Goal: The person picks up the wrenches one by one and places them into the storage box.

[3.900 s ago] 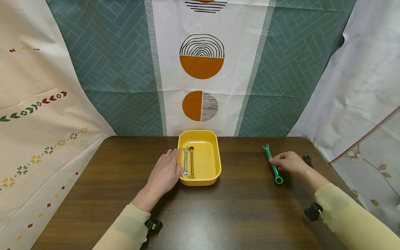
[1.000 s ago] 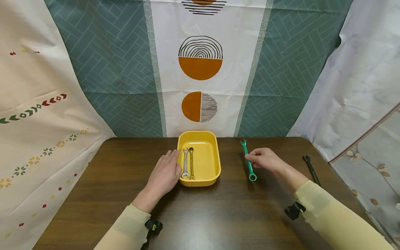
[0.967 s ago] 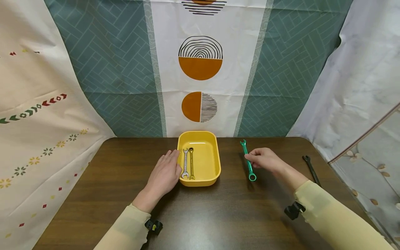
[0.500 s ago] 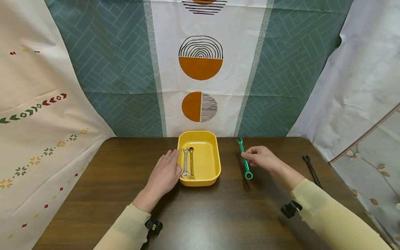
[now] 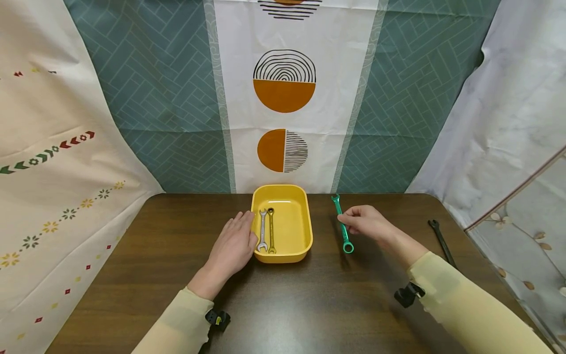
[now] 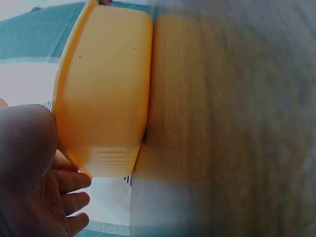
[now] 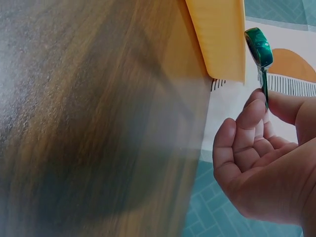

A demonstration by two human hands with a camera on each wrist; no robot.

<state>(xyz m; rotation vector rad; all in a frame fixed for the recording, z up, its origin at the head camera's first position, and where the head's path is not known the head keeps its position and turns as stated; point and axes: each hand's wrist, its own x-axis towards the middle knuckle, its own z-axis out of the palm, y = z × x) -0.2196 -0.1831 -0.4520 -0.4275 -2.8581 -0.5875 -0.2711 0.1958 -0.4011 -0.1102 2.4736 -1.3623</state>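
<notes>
My right hand (image 5: 365,224) pinches a green ratcheting combination wrench (image 5: 345,237) mid-shank between thumb and fingertips. The ring end points toward me and the open end away; in the right wrist view the wrench (image 7: 259,47) is raised over the table. A yellow tray (image 5: 289,257) stands at the far middle of the table. My left hand (image 5: 232,244) rests against its left rim with fingers extended. Inside the tray, along its left side, a silver open-end wrench (image 5: 263,231) and a brass-coloured combination wrench (image 5: 271,231) lie side by side.
A black wrench (image 5: 442,242) lies at the right of the dark wooden table (image 5: 300,305), partly hidden by my right forearm. Patterned cloth (image 5: 177,162) hangs behind the table's far edge, with more fabric at both sides.
My right hand has carried the green wrench leftward from beside the black wrench toward the tray, moving slowly over the last second. My left hand and the tray have stayed put.
</notes>
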